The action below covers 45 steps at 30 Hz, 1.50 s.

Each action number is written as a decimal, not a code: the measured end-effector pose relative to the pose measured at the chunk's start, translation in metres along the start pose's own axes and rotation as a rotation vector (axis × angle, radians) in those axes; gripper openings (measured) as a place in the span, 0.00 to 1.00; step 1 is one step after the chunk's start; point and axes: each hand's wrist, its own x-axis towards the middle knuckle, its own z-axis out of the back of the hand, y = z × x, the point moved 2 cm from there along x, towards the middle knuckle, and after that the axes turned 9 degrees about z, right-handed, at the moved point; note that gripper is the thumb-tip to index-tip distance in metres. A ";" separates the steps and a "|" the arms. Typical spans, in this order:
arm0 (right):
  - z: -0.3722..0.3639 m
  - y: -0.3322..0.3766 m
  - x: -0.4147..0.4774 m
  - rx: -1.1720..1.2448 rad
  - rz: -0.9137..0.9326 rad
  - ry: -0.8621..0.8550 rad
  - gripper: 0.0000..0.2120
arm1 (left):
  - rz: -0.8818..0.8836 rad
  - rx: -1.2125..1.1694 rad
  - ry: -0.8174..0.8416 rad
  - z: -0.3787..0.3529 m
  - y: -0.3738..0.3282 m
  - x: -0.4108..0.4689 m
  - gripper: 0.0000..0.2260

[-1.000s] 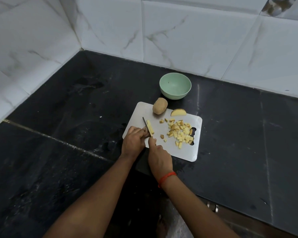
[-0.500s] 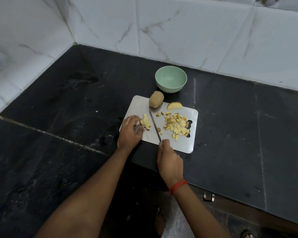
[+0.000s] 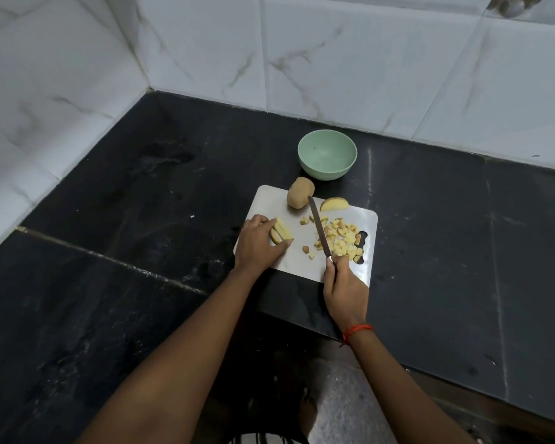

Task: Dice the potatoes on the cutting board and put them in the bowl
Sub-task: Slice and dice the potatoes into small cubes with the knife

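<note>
Nearest the viewer, two bare forearms reach forward over a dark stone counter (image 3: 141, 219). The right hand (image 3: 343, 283), with a red thread at the wrist, is wrapped firmly round the handle of a knife (image 3: 319, 229). The slim blade points away from the person and leans slightly left, alongside a pile of potato cubes (image 3: 342, 240) on the right half of a pale cutting board (image 3: 298, 261). To the left of the blade, apart from it, the left hand (image 3: 257, 245) holds a small bundle of potato strips (image 3: 281, 233) between curled fingers and thumb at the board's left edge. The strips' long axis runs roughly front to back, close to the blade's own line. To dice them, the knife probably has to move left and cross the strips, or the bundle has to be turned. The left hand is the one already on the strips. Farther back on the board sit a whole unpeeled potato (image 3: 300, 192) and a cut potato wedge (image 3: 334, 204). Beyond the board's far edge stands a pale green bowl (image 3: 321, 173) with no potato visible inside, near the white tiled wall.
</note>
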 end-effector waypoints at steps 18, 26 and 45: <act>-0.003 -0.002 -0.001 -0.050 0.043 -0.004 0.08 | -0.287 0.004 0.168 0.020 0.021 0.015 0.13; 0.001 0.009 -0.008 0.033 0.155 -0.015 0.12 | 0.037 -0.140 -0.010 0.004 0.019 -0.006 0.09; -0.034 0.038 0.004 -0.156 0.159 0.326 0.07 | 0.109 -0.259 -0.151 -0.009 0.020 -0.024 0.10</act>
